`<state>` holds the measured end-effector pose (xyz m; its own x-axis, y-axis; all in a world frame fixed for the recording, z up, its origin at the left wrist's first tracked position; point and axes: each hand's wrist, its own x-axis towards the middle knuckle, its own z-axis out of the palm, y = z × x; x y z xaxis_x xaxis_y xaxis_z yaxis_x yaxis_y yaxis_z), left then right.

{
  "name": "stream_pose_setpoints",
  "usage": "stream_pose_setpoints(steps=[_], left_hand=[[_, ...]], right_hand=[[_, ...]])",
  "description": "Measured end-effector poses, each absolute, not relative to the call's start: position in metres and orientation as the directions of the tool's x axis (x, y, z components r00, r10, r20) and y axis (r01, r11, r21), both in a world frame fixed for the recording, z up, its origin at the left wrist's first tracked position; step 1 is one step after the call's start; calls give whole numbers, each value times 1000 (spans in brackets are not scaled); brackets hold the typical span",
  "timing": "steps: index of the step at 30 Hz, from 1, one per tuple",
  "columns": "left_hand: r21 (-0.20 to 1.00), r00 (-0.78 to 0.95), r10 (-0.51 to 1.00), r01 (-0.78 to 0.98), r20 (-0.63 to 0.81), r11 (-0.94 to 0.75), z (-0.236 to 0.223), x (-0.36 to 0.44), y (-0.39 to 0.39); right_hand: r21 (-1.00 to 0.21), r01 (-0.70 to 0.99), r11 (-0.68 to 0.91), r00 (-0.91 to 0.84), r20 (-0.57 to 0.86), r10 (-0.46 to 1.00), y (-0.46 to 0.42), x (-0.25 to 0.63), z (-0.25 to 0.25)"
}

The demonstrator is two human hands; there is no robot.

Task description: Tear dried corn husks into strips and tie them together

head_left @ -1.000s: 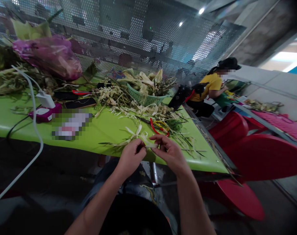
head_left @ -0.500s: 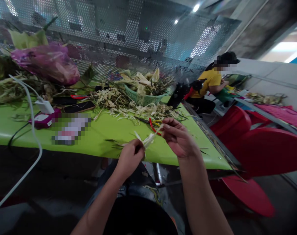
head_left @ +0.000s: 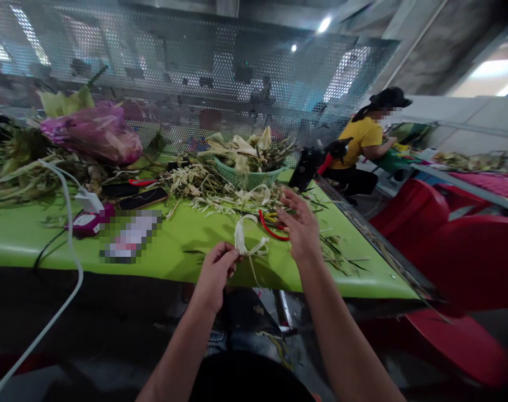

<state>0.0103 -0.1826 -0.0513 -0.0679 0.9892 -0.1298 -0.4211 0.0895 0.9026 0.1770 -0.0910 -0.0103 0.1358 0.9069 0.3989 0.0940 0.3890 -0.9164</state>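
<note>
The green tabletop (head_left: 195, 215) is covered along its back by dry plant scraps (head_left: 190, 181), among which a green basket (head_left: 249, 177) is set, heaped with pale leaves (head_left: 241, 148). A pale leaf strip (head_left: 240, 239) is pinched in the left hand (head_left: 221, 265) above the front edge; the fingers of the right hand (head_left: 303, 226) are held apart beside a red handle (head_left: 270, 230). The tabletop is backed by a perforated metal screen (head_left: 174, 39); at right, red chairs (head_left: 475, 262) and a seated person (head_left: 358, 142) are seen.

There are the wearer's 2 hands (head_left: 218, 271), 1 green basket (head_left: 257, 180), 1 purple bag (head_left: 96, 134) and 1 co-worker (head_left: 360, 139).
</note>
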Motion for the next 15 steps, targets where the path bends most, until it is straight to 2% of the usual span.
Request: stream_pose_setpoints(steps=[2,7,15], left_hand=[[881,-85,986,-464,-143,87,-50,11,-182],[864,-129,987,-503,-96,18,-53,12,-178],[796,-118,987,-605,-109,16,-55,12,-174]], right_hand=[[-869,191,456,81,477,875,-106,176,-13],[-724,319,611,-291,539,790,-146,156,-11],[-591,407,697,-383,582,717,-146,141,-22]])
